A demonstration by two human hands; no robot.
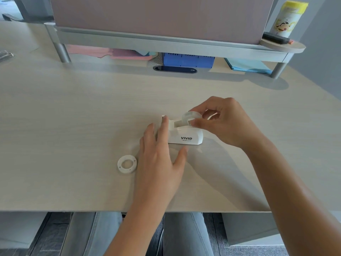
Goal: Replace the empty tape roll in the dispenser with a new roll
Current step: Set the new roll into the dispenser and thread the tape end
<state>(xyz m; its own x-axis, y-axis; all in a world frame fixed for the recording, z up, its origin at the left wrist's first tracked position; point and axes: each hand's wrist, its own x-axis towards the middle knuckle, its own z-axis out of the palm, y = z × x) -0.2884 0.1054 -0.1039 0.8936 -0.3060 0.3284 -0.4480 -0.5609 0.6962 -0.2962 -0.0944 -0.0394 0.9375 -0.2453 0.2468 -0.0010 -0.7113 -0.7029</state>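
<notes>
Two hands work over a pale wood-grain desk [73, 111], seen from my head camera. My right hand [227, 122] pinches a clear tape roll [190, 117] between thumb and fingertips, holding it upright at the open cradle of the white dispenser [184, 134]; the roll's lower part sits between the dispenser's side walls, though I cannot tell whether it is fully seated. My left hand [160, 157] is spread open, fingers apart, gripping nothing; its fingertips lie against the dispenser's left end, near the cutter, and its thumb points toward the front edge of the base. The dispenser stands upright near the desk's centre, its printed side reading "VIVID" turned toward me.

Left of my left hand, apart from the dispenser, a white ring-shaped empty core [127, 164] lies flat on the desk.

At the far edge, a raised shelf [166, 43] on metal legs spans the desk, backed by a partition panel [156, 13]. Beneath the shelf lie pink papers [103, 51], a blue box [190, 60] and light blue sheets [245, 65]. A dark oval cable port [175, 69] is set in the desk just in front of the box. On the shelf's rounded right end stand a yellow-capped canister [289, 19] and a dark eraser-like block [275, 40].
</notes>
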